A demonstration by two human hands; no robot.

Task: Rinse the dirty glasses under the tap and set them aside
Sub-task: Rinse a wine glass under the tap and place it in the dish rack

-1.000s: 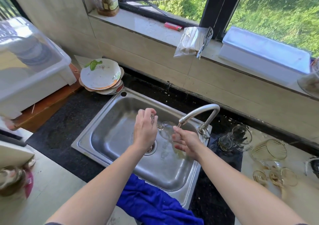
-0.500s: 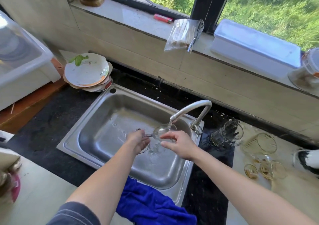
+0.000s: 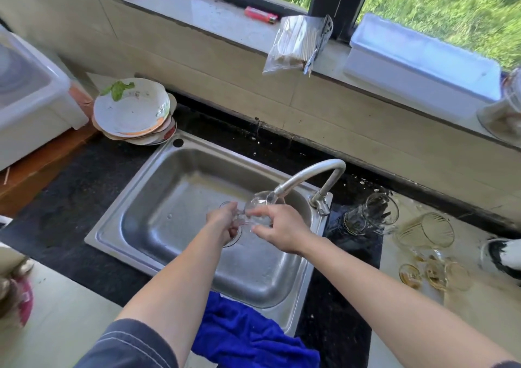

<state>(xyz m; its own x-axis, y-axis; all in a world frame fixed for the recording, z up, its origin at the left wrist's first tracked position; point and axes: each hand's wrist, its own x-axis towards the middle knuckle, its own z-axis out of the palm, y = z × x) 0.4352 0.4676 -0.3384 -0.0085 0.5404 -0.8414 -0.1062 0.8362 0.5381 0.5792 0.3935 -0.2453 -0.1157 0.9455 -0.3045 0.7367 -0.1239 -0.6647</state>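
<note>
The rinsing step is in hand: the glass (image 3: pixel 258 202) lies tilted over the sink (image 3: pixel 134 195), its bowl right at the mouth of the tap (image 3: pixel 313 173); the left hand (image 3: pixel 225 222) grips the stem end, fingers curled round it; the right hand (image 3: pixel 280 230) pinches the bowl; whether water runs I cannot tell; next, I judge, it wants turning under the spout, then a careful carry to the bench (image 3: pixel 408 325) on the right, where other glasses (image 3: pixel 372 212) lie.
</note>
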